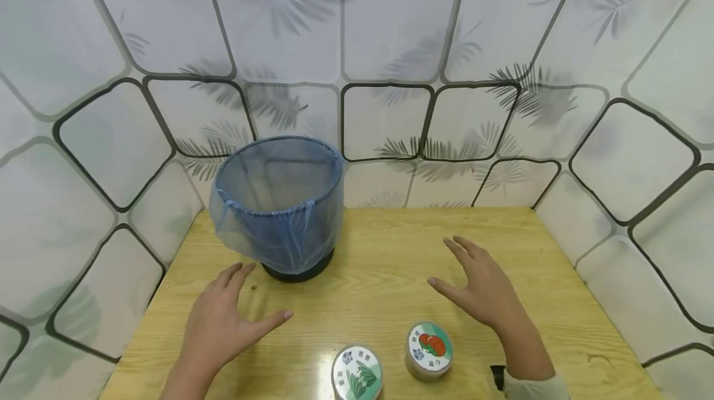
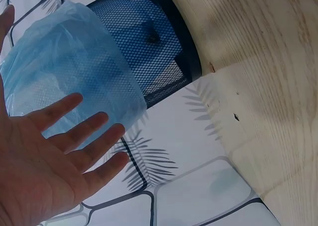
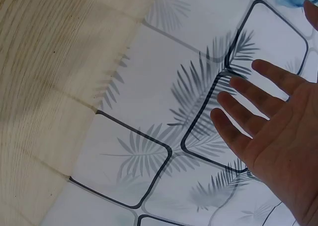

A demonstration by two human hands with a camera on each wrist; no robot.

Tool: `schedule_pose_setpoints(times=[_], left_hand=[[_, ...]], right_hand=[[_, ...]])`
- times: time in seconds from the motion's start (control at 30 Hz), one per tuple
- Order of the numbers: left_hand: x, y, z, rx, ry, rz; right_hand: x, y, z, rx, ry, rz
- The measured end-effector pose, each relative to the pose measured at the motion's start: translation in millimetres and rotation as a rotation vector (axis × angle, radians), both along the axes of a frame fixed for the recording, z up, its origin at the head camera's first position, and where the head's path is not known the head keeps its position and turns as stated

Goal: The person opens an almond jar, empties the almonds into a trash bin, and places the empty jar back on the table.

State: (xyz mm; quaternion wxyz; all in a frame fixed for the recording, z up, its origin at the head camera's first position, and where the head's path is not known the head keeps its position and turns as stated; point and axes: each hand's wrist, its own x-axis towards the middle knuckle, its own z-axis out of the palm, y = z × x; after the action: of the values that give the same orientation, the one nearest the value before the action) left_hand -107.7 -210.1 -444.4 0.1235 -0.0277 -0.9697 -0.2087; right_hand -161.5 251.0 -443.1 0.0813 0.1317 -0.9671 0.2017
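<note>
Blue-lined bin [image 1: 295, 239] stands on the counter [image 1: 385, 263], your left grip [image 1: 220, 325] spread near it, right grip [image 1: 484, 288] spread near the tomato-labelled cylinder [image 1: 428, 350]!

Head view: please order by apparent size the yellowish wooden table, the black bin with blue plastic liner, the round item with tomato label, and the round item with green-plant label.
1. Wooden table
2. Lined bin
3. Unranked: tomato-labelled item and plant-labelled item look alike; the picture's bottom edge cuts the second.
</note>
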Motion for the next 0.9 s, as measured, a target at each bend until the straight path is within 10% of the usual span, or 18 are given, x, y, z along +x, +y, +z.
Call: schedule_pose_setpoints(times=[0.9], left_hand=[[-2.0, 0.9, -10.0, 0.113, 0.205, 0.011]], right_hand=[[-10.5, -18, 5.1, -0.086, 0.124, 0.079]])
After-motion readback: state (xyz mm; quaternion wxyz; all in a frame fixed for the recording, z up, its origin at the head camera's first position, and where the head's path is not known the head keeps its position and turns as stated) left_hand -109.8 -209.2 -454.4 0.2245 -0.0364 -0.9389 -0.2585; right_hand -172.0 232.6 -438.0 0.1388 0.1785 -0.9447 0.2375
